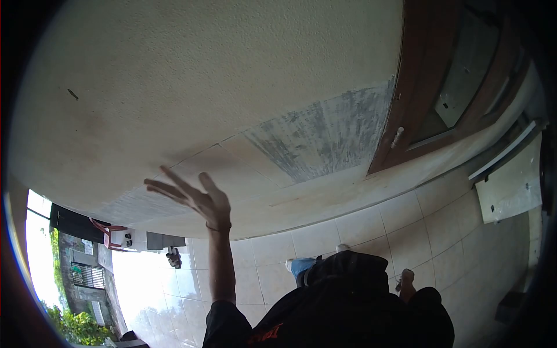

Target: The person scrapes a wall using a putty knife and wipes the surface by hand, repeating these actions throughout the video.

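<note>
My left hand (197, 197) is raised in front of the cream wall (191, 75), fingers spread and nothing in them. Its shadow falls on the wall just above the fingertips. Two streaky grey patches mark the lower wall: a large grey patch (325, 136) beside the door frame and a fainter grey patch (136, 200) to the left of my hand. My right hand (408, 276) hangs low by my side, small in view, with its fingers curled. A small dark and pale shape shows at those fingers, and I cannot tell what it is.
A brown wooden door (386, 139) with glass panes stands right. Pale floor tiles (360, 232) run along the wall's foot. Dark footwear (173, 257) and a red plastic chair (107, 233) are at left. A cream board (510, 185) leans at far right.
</note>
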Demonstrator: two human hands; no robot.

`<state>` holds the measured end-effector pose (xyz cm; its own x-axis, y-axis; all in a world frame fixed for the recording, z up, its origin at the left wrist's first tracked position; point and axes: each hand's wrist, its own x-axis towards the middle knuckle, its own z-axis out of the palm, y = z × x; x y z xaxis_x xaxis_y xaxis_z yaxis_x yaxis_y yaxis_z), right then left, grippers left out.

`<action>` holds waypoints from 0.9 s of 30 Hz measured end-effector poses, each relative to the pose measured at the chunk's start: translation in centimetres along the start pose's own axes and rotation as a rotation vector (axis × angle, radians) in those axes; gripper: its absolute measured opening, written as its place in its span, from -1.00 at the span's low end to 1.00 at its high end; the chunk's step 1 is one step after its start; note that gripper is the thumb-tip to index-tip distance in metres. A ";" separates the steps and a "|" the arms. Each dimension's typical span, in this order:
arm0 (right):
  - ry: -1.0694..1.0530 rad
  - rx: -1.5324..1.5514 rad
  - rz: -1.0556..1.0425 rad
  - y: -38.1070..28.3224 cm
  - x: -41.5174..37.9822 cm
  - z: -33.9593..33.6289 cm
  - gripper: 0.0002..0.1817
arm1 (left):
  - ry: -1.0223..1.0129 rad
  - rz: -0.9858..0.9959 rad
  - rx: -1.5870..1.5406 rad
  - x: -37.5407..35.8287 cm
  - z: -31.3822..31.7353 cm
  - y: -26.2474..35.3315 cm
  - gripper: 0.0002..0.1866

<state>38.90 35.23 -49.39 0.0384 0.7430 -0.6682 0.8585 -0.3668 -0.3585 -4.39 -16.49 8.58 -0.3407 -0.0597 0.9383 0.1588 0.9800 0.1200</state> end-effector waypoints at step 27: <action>-0.118 0.470 -0.138 4.8 -29.0 12.3 -0.76 | -0.462 0.435 0.060 -12.7 0.7 -27.7 -0.73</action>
<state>35.67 5.02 -39.73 -0.1403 0.7441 -0.6531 0.5272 -0.5022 -0.6854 -5.12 -42.73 -6.85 -0.6231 0.4212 0.6591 0.3251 0.9058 -0.2715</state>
